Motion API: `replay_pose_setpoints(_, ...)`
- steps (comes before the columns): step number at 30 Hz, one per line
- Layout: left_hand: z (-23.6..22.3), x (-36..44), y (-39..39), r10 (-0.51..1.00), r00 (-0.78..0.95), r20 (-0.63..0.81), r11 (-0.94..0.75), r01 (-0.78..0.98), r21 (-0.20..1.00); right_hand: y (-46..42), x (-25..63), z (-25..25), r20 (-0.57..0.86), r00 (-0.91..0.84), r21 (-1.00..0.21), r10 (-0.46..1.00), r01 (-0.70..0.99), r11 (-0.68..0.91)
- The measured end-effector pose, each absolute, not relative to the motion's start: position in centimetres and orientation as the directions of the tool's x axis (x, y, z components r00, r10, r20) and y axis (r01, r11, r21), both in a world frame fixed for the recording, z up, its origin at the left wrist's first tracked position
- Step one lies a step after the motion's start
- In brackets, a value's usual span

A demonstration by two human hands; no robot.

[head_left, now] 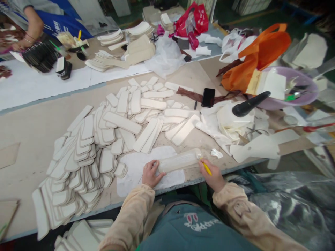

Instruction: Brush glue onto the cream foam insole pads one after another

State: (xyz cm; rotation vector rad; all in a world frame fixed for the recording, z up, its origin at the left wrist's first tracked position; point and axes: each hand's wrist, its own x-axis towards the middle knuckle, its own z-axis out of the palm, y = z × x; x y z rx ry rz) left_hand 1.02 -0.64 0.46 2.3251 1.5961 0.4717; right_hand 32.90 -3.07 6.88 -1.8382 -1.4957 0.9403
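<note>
A long pale strip point(178, 161) with rounded ends lies on a white sheet point(167, 180) near the table's front edge, its surface looking wet or shiny. My left hand point(151, 173) rests at the strip's left end, thumb and fingers apart, holding nothing up. In my right hand point(213, 174) is a brush with a yellow handle point(206, 168), fingers closed round it. Its whitish tip touches the strip's right end. A large heap of similar cream-coloured rounded pieces point(121, 122) spreads out beyond and to the left of my left hand.
To the right stand a white container point(234, 120) with a black spout, an orange bag point(246, 69) and a purple basin point(288, 103). A phone point(208, 97) lies behind. Crumpled white material point(216, 153) sits beside my right hand. A co-worker's arm point(34, 26) shows at far left.
</note>
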Motion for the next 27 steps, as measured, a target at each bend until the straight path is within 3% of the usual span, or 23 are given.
replay_pose_setpoints(3, 0.6, 1.1, -0.7, 0.937, 0.333, 0.102, -0.345, 0.848, 0.403, -4.0, 29.8, 6.7, -0.171, -0.043, -0.661, 0.984, 0.745, -0.082)
replay_pose_setpoints(5, 0.7, 1.1, -0.7, 0.937, 0.332, 0.108, -0.346, 0.85, 0.398, -4.3, 27.2, 6.9, -0.189, -0.151, -0.669, 0.97, 0.743, -0.015)
replay_pose_setpoints(9, 0.6, 1.1, -0.7, 0.938, 0.331, 0.101, -0.343, 0.849, 0.401, -4.0, 23.1, 7.6, -0.199, -0.29, -0.858, 0.936, 0.514, -0.023)
replay_pose_setpoints(12, 0.5, 1.0, -0.7, 0.938, 0.332, 0.099, -0.342, 0.841, 0.419, -3.4, 21.7, 7.4, -0.315, -0.308, -0.935, 0.898, 0.263, -0.238)
replay_pose_setpoints(15, 0.3, 0.9, -0.7, 0.94, 0.323, 0.106, -0.336, 0.834, 0.438, -3.0, 22.4, 6.7, -0.467, -0.203, -0.884, 0.86, 0.09, -0.459)
replay_pose_setpoints(18, 0.4, 0.8, -0.8, 0.941, 0.319, 0.114, -0.335, 0.826, 0.454, -2.9, 25.2, 6.1, -0.543, 0.014, -0.839, 0.84, 0.038, -0.543)
replay_pose_setpoints(23, 0.6, 0.9, -1.0, 0.951, 0.28, 0.134, -0.309, 0.818, 0.485, -2.9, 30.9, 6.4, -0.481, 0.384, -0.837, 0.788, 0.067, -0.543)
replay_pose_setpoints(27, 0.6, 0.3, -1.4, 0.951, 0.288, 0.114, -0.301, 0.768, 0.565, -3.9, 32.1, 7.7, -0.374, 0.427, -0.869, 0.823, 0.149, -0.472)
